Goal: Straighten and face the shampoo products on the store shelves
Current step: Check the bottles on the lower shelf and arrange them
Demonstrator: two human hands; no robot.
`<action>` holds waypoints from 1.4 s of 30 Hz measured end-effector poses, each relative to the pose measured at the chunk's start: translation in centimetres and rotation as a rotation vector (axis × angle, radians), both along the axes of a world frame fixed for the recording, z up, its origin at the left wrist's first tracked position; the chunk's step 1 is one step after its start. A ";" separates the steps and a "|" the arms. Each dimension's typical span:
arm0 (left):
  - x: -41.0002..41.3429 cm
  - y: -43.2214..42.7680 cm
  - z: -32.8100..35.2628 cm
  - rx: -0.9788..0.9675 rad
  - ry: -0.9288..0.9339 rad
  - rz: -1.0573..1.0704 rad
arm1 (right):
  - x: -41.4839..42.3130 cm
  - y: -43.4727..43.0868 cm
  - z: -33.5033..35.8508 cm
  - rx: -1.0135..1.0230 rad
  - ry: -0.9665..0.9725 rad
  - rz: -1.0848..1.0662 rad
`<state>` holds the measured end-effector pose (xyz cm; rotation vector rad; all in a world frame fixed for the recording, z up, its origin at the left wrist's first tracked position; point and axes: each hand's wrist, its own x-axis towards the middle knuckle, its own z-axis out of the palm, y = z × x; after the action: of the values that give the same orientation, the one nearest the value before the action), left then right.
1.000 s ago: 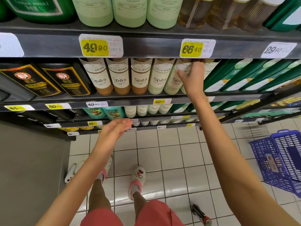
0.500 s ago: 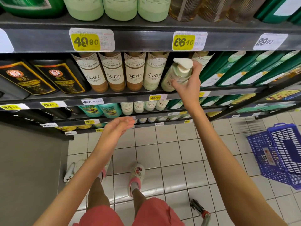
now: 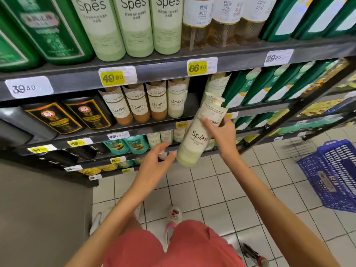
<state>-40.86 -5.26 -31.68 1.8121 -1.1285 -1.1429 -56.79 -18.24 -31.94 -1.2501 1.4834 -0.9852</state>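
Note:
My right hand [image 3: 221, 136] grips a pale green Spēs pump bottle [image 3: 194, 143] around its upper body, holding it tilted in the air in front of the shelves, label facing me. My left hand [image 3: 156, 162] reaches toward the bottle's base with fingers spread, just short of touching it. On the second shelf [image 3: 154, 126] stand several Spēs bottles [image 3: 146, 103], brown and pale green, with an empty gap to the right of them where another Spēs bottle [image 3: 217, 83] stands behind.
Large green and pale Spēs bottles [image 3: 133, 26] line the top shelf. Black bottles [image 3: 69, 116] stand at left, dark green bottles [image 3: 269, 87] at right. A blue shopping basket [image 3: 333, 174] sits on the tiled floor at right. A grey panel fills the lower left.
My right hand has pulled the pale Spēs bottle off the second shelf and lowered it toward me. My left hand has risen toward the bottle's base. The camera has tilted upward.

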 end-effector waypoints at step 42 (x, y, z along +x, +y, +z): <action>-2.8 -0.8 3.5 -0.164 0.028 0.004 | 4.7 4.8 8.4 0.095 -0.109 0.118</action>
<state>-43.65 -6.03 -28.15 1.6672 -1.1666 -1.0384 -52.13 -13.46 -23.56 -1.1829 1.3411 -0.8810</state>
